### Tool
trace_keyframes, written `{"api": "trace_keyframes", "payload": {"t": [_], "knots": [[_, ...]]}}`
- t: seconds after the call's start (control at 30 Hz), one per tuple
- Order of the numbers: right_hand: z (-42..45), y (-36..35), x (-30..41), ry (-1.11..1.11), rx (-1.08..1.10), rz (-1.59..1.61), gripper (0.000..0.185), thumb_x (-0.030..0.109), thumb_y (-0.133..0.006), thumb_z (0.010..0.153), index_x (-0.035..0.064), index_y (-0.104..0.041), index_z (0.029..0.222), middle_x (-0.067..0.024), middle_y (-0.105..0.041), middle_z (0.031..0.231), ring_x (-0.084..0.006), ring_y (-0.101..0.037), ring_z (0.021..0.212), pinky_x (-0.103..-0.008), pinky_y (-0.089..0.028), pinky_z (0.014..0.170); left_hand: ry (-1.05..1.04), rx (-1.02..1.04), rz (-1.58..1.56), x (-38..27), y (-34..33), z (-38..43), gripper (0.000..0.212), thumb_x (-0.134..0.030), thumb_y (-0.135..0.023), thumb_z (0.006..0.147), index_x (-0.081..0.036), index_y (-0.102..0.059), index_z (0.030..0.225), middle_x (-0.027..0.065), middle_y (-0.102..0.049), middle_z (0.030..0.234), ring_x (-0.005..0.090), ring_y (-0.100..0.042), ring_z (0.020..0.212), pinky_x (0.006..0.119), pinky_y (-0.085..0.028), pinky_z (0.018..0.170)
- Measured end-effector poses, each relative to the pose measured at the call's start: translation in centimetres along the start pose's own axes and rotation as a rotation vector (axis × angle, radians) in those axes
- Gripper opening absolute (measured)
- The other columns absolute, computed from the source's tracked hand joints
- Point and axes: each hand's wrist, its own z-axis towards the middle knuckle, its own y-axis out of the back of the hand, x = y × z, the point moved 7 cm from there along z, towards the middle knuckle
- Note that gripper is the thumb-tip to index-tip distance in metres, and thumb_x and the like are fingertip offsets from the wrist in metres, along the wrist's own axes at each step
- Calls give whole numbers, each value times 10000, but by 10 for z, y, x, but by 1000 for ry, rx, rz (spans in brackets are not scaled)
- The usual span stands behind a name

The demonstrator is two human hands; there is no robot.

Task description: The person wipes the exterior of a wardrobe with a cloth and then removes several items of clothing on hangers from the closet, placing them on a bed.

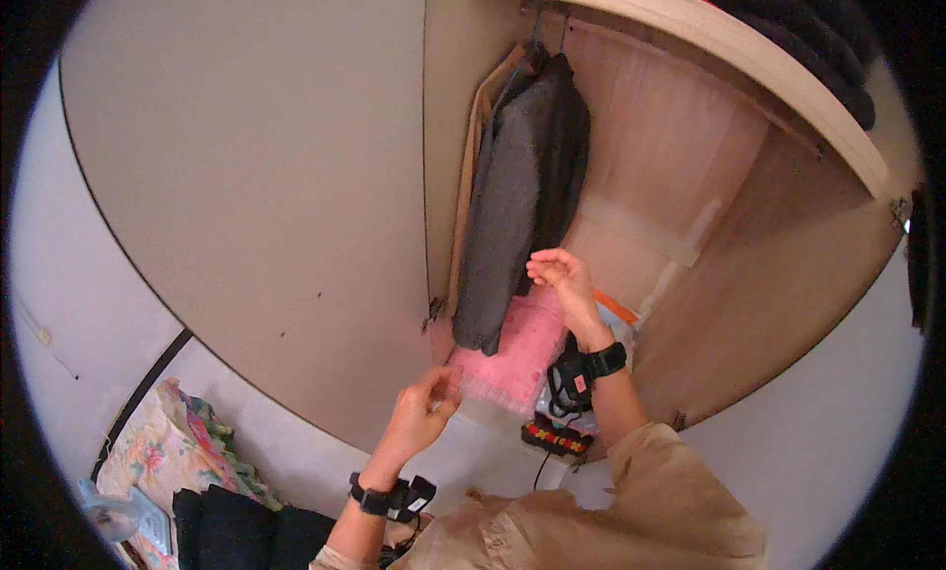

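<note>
A flat pink item [510,356], apparently a cloth or plastic pack with a ruffled or crinkled front edge, lies on the wardrobe floor. At its front left corner, my left hand [421,418] has bent fingers meeting the edge; whether they pinch it is unclear. My right hand [563,274] is over the pink item's back edge, fingers loosely curled, with nothing visible in them. Beside those fingers hangs a dark grey jacket [510,193], its sleeve end covering part of the pink item. Each wrist wears a black strap with a small device.
A tan garment [469,171] hangs behind the jacket. The large door [244,200] stands at left; a curved shelf edge [709,38] runs overhead, with dark fabric above. Right of the pink item are clear plastic packaging [624,333] and a dark patterned item [556,435]. Floral cloth [148,452] lies lower left.
</note>
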Motion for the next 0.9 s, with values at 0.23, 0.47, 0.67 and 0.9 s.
{"api": "trace_keyframes", "payload": {"t": [0.23, 0.47, 0.67, 0.9], "knots": [[68, 18, 89, 193, -61, -43, 132, 75, -596, 858, 17, -630, 972, -62, -655, 918, -137, -623, 830, -257, -496, 720, -258, -106, -150, -83, -23, 144, 303, -29, -581, 817, -3, -546, 1117, 152, -619, 1015, 232, -613, 943, 335, -494, 767], [142, 25, 121, 261, -114, -169, 178, 96, -608, 853, -6, -616, 998, -69, -645, 909, -132, -612, 846, -251, -488, 720, -583, -476, 140, -143, -11, 247, 325, -55, -584, 807, 42, -514, 1110, 216, -547, 1137, 385, -506, 1079, 414, -396, 943], [179, 45, 123, 200, -312, -384, 549, 327, -690, 787, -71, -539, 1134, -177, -636, 1018, -248, -608, 944, -314, -465, 837, -636, -607, 381, -158, -21, 304, 381, -179, -566, 861, 39, -496, 1166, 250, -504, 1215, 389, -467, 1144, 418, -375, 976], [145, 35, 128, 122, -409, -676, 642, 389, -725, 666, -109, -560, 1036, -249, -616, 1043, -329, -607, 979, -381, -464, 828, -317, -375, 325, -142, -43, 304, 495, -347, -476, 906, 40, -454, 1214, 285, -561, 1113, 420, -543, 1042, 471, -416, 891]]}}
